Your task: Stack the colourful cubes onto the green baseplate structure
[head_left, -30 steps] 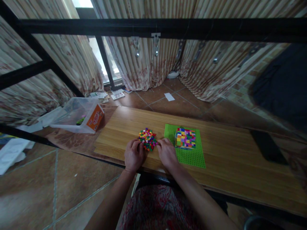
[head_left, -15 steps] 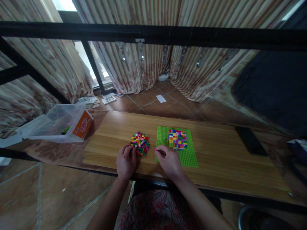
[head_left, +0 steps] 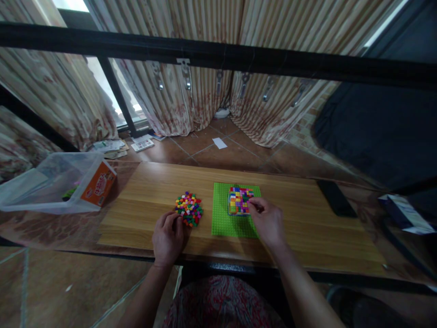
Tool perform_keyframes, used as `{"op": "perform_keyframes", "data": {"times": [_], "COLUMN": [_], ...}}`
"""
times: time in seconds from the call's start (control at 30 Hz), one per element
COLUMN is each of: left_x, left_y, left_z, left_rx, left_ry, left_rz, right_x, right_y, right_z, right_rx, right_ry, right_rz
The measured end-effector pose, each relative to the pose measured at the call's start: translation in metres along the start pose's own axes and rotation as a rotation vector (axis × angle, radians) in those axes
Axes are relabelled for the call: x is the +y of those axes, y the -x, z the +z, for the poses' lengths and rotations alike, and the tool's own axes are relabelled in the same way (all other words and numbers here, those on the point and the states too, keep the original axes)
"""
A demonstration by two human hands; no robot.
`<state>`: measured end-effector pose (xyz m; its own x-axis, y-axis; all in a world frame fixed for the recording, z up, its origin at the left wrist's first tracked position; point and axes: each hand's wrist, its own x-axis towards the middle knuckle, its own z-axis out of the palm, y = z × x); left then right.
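Observation:
A multicoloured block built of small toy bricks (head_left: 240, 200) stands on a green studded baseplate (head_left: 221, 223). At its right edge, the thumb and fingers of my right hand (head_left: 269, 223) are pinched together on a small toy brick, which the fingertips mostly hide. To the left lies a pile of loose toy bricks (head_left: 189, 209) in many colours. My left hand (head_left: 168, 239) rests on the table with fingers curled against the pile's lower left side. Whatever those fingertips grip is too small to make out.
A clear plastic bin (head_left: 61, 207) with an orange label sits left of the wooden board (head_left: 136, 218). A black phone-like slab (head_left: 336, 198) lies on the right. A black metal bar (head_left: 205, 52) crosses beyond the board, before striped curtains (head_left: 191, 105).
My right hand has moved from the baseplate's left edge to the right side of the brick block, carrying a pink brick. My left hand stays by the pile. The view has shifted.

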<state>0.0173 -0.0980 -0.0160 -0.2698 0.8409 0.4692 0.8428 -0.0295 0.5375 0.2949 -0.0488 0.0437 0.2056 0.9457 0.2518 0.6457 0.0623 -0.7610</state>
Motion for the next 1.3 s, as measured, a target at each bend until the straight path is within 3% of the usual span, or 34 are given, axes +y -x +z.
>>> {"op": "perform_keyframes", "data": {"times": [0.33,0.93,1.3], "left_x": [0.001,0.001,0.001], "left_y": [0.0,0.001,0.001], "left_z": [-0.001,0.0,0.0], "left_rx": [-0.023,-0.019,-0.021], "left_ry": [0.008,-0.006,-0.033], "left_rz": [-0.005,-0.001,-0.001], "right_x": [0.004,0.006,0.01], "right_y": [-0.009,-0.01,-0.025], "right_z": [0.016,0.012,0.009], "right_rx": [-0.02,0.058,0.001], "right_ry": [0.18,0.052,-0.047], "right_rz": [-0.096,0.03,0.24]}}
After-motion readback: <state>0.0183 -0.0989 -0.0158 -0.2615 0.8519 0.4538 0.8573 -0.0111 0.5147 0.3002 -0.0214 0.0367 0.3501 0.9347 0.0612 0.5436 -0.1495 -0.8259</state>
